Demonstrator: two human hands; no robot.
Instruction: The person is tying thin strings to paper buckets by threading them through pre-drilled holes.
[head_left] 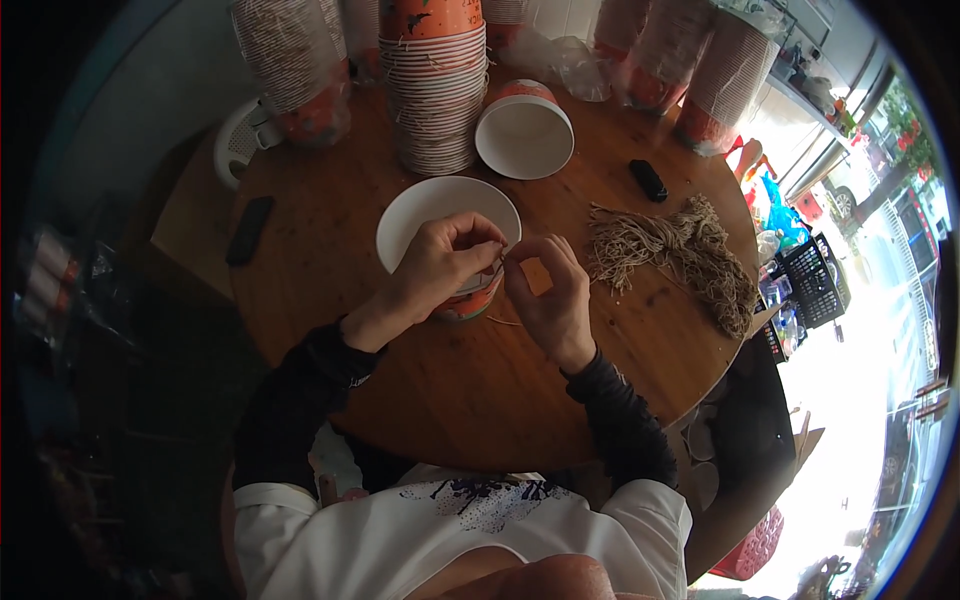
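Note:
A white-lined paper bucket (425, 210) with an orange outside stands tilted on the round wooden table (480, 380). My left hand (440, 265) grips its near rim, fingers curled over the edge. My right hand (550, 300) pinches a thin tan string (503, 320) against that same rim, thumb and forefinger together. A heap of tan string handles (670, 255) lies to the right of my right hand. Both forearms wear dark sleeves.
A second open bucket (524, 135) lies on its side behind. Tall stacks of nested buckets (435, 90) line the far edge. A small black object (648, 180) and a dark phone (249, 230) lie on the table. A white plastic chair (240, 140) stands at left.

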